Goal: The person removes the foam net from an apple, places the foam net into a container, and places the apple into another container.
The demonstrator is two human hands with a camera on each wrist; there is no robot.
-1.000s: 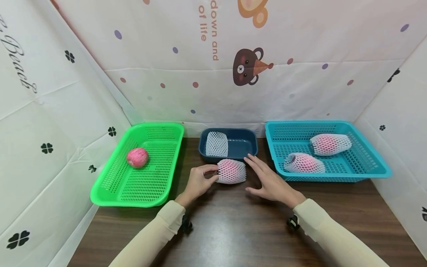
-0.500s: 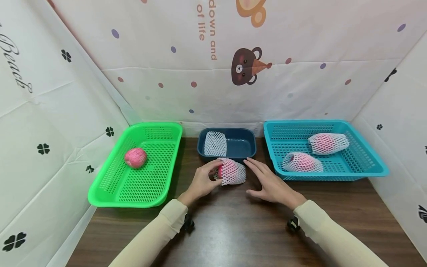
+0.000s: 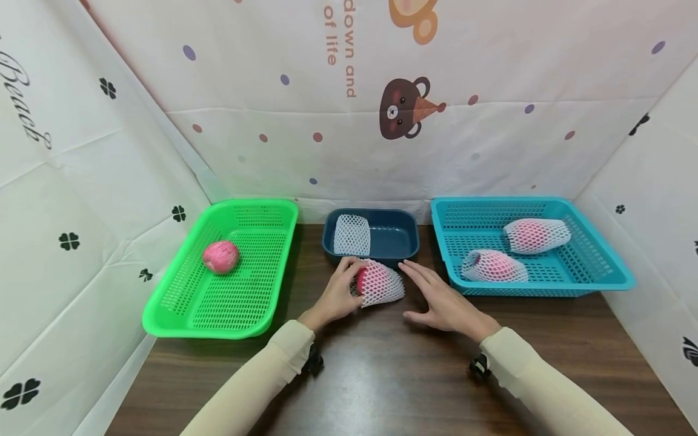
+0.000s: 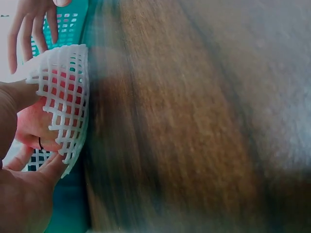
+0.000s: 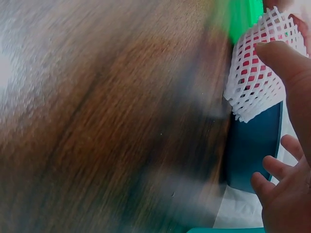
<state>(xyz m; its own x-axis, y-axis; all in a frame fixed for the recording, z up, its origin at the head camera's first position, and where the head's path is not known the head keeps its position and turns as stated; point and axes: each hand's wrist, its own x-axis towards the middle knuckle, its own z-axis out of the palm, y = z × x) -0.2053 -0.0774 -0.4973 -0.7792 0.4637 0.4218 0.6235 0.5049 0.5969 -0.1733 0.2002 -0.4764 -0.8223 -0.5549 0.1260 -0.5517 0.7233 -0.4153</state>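
Observation:
In the head view a red apple (image 3: 361,280) lies partly inside a white foam net sleeve (image 3: 386,286) over the table, just in front of the navy tray. My left hand (image 3: 337,295) holds it at the left end, thumb and fingers spread round the net's mouth. From the left wrist, the bare end of the apple (image 4: 35,121) faces my palm, and the net (image 4: 73,97) covers the rest. My right hand (image 3: 444,306) hovers to the right of the sleeve with fingers extended. In the right wrist view its thumb (image 5: 282,58) overlaps the net.
One bare apple (image 3: 221,257) sits in the green basket (image 3: 229,332) at left. Behind the hands, the navy tray (image 3: 395,237) contains white net sleeves (image 3: 351,235). The blue basket (image 3: 551,287) at right has two net-wrapped apples (image 3: 537,235). Patterned sheets enclose the back and sides.
My left hand has shifted from the net's left edge further round the apple, and more of the red end shows. The sleeve has tilted slightly. My right hand has hardly moved.

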